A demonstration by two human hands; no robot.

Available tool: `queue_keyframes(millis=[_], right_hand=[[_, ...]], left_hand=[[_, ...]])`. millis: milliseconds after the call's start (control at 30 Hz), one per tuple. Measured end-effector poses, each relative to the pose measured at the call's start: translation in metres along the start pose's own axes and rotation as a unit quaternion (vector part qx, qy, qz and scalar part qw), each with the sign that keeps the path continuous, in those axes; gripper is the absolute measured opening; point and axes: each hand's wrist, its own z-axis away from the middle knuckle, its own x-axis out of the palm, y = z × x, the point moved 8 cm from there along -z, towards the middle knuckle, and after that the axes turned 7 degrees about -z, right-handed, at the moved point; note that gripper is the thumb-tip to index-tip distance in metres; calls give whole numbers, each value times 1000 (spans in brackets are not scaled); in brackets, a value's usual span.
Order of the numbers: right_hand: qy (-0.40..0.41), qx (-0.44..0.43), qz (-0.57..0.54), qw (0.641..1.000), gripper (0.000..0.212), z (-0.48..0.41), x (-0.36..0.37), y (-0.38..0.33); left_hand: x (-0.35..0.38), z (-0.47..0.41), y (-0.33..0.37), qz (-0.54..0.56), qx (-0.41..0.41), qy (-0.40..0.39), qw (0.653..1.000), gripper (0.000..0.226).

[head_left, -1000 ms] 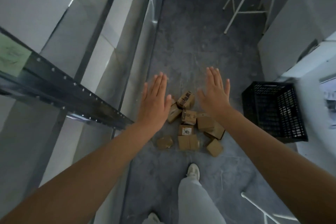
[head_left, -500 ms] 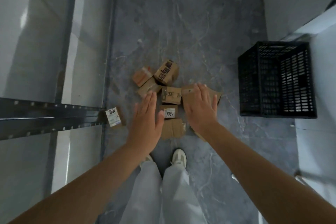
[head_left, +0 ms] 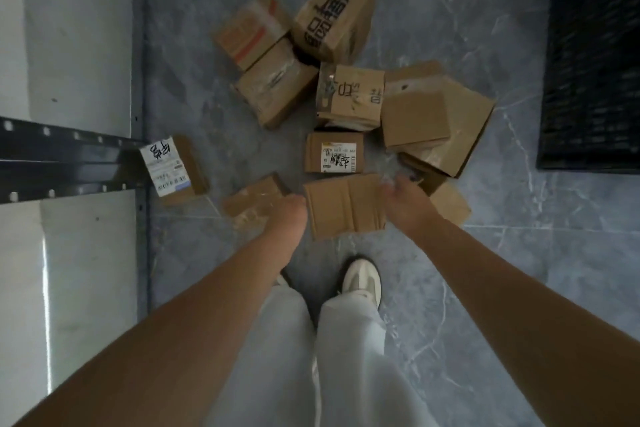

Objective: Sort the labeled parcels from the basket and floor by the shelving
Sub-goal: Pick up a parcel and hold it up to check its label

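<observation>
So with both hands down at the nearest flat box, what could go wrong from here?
The flat box sits against the labeled box behind it, so lifting may nudge that one. The right hand is close to the leaning boxes, which could slide. The left hand also hides its fingers, so its hold is uncertain.

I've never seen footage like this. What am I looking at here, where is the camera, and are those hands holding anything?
There is no machine here: a person wears a camera on the head, so you look down their arms to the floor. Cardboard parcels lie in a loose heap there, some with white labels, such as the small labelled box in the middle. One labelled parcel lies apart by the metal shelving. A black basket stands at right. The left hand and right hand are at either side of a plain flat box. Whether it is gripped yet is unclear, since the fingers are hidden or blurred. Below are trousers and a shoe.
</observation>
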Motion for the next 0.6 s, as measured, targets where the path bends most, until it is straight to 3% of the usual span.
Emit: queue_keyframes(millis=[133,333,467,600], right_hand=[[33,36,-95,994,58,-10,29,-1],[43,-18,-57,997,61,29,17,-51],[30,-21,-73,997,61,79,-12,-92],[19,-31,-181,983,62,152,-57,-148]], left_hand=[[28,-6,-14,54,-38,-44,997,30],[8,34,-36,259,-62,-38,963,26],[-59,98,-10,388,12,6,922,24],[-151,179,46,402,109,63,907,14]])
